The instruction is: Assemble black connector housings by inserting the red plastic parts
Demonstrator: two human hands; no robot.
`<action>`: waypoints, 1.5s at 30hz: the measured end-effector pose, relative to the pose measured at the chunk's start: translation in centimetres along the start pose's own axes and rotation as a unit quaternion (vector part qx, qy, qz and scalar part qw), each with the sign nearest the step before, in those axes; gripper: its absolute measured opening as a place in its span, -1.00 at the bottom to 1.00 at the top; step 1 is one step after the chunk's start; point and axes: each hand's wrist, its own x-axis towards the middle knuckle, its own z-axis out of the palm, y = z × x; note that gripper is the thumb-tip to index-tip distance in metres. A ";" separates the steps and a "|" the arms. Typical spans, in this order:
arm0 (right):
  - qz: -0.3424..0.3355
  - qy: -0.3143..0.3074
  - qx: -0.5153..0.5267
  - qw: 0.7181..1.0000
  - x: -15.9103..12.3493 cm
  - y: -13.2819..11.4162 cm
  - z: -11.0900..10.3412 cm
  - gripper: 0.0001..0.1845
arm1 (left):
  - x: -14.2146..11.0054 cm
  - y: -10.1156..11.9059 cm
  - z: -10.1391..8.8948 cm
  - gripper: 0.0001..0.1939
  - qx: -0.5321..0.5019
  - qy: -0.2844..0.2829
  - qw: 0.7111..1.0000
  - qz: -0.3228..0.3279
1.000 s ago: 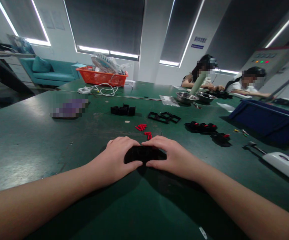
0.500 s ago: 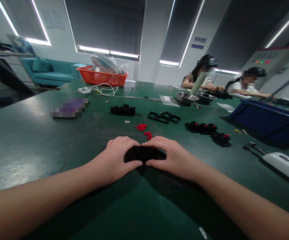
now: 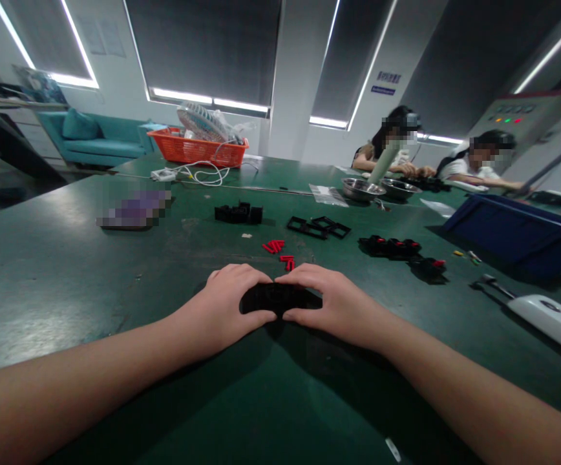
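Note:
My left hand point(image 3: 225, 307) and my right hand point(image 3: 335, 305) rest on the green table point(image 3: 57, 278) and both grip one black plastic part point(image 3: 276, 299) between them, fingers curled over its top and thumbs under its near edge. Just beyond the hands lie several small red pieces point(image 3: 280, 252). Further back sit a black block part point(image 3: 238, 213), flat black frames point(image 3: 318, 227), and black parts fitted with red pieces point(image 3: 397, 248).
A dark blue bin point(image 3: 518, 236) stands at right, with a white device point(image 3: 549, 323) nearer me. Two metal bowls point(image 3: 375, 188), an orange basket point(image 3: 197, 148) and a white cable point(image 3: 198, 173) sit far back. Two people work at the far right end.

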 end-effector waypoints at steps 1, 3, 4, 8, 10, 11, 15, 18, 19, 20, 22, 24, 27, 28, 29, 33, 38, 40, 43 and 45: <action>0.000 0.000 0.000 1.000 0.0 0.0 0.0 -0.58 | 0.0 0.0 0.0 -0.71 0.000 -0.001 1.000 0.000; 0.000 0.000 0.000 1.000 0.1 0.0 0.0 -0.57 | 0.0 0.0 0.0 -0.71 0.000 -0.001 1.000 -0.001; 0.001 0.000 0.000 1.000 0.1 0.0 0.0 -0.57 | 0.0 0.0 0.0 -0.70 0.000 -0.001 1.000 -0.001; 0.001 -0.004 0.003 1.000 0.1 0.0 0.0 -0.57 | 0.1 -0.1 0.0 -0.71 0.003 0.002 1.000 0.002; 0.002 -0.006 0.001 1.000 0.1 0.0 -0.1 -0.57 | 0.1 -0.1 0.1 -0.71 0.004 0.002 1.000 0.002; 0.002 -0.005 0.000 1.000 0.1 0.0 -0.1 -0.57 | 0.1 -0.1 0.1 -0.71 0.004 0.002 1.000 0.002; 0.003 -0.004 0.002 1.000 0.1 -0.1 -0.1 -0.58 | 0.1 -0.1 0.0 -0.72 0.003 0.003 1.000 0.006; 0.004 -0.004 0.005 1.000 0.1 -0.1 -0.1 -0.59 | 0.1 -0.2 0.1 -0.72 0.004 0.007 1.000 0.010; 0.003 -0.004 0.006 1.000 0.1 -0.1 -0.1 -0.59 | 0.1 -0.2 0.1 -0.72 0.004 0.008 1.000 0.010; 0.003 -0.003 0.006 1.000 0.1 -0.1 -0.2 -0.59 | 0.1 -0.2 0.1 -0.72 0.004 0.009 1.000 0.010; 0.004 -0.004 0.005 1.000 0.1 -0.2 -0.2 -0.58 | 0.1 -0.1 0.1 -0.72 0.003 0.008 1.000 0.010; 0.007 -0.006 0.004 1.000 0.1 -0.2 -0.2 -0.59 | 0.1 -0.1 0.0 -0.72 0.002 0.006 1.000 0.007; 0.006 -0.007 0.007 1.000 0.1 -0.3 -0.2 -0.59 | 0.1 0.0 0.0 -0.72 -0.001 0.007 1.000 0.004; 0.006 -0.006 0.008 1.000 0.1 -0.3 -0.2 -0.59 | 0.1 0.0 0.0 -0.72 -0.001 0.008 1.000 0.006; 0.005 -0.006 0.008 1.000 0.1 -0.3 -0.1 -0.59 | 0.1 -0.1 0.0 -0.72 -0.001 0.009 1.000 0.008; 0.004 -0.003 0.005 1.000 0.1 -0.3 -0.1 -0.59 | 0.1 -0.1 0.0 -0.71 0.003 0.005 1.000 0.008; 0.003 -0.004 0.009 1.000 0.0 -0.4 -0.2 -0.59 | 0.1 0.0 -0.1 -0.71 0.008 -0.001 1.000 0.002; 0.004 -0.005 0.008 1.000 0.1 -0.3 -0.2 -0.59 | 0.1 0.0 -0.1 -0.72 0.008 0.000 1.000 0.002; 0.007 -0.007 0.008 1.000 0.1 -0.3 -0.2 -0.59 | 0.1 -0.1 0.0 -0.72 0.006 0.005 1.000 0.007; 0.006 -0.008 0.009 1.000 0.1 -0.3 -0.2 -0.59 | 0.1 -0.2 0.1 -0.72 0.004 0.010 1.000 0.011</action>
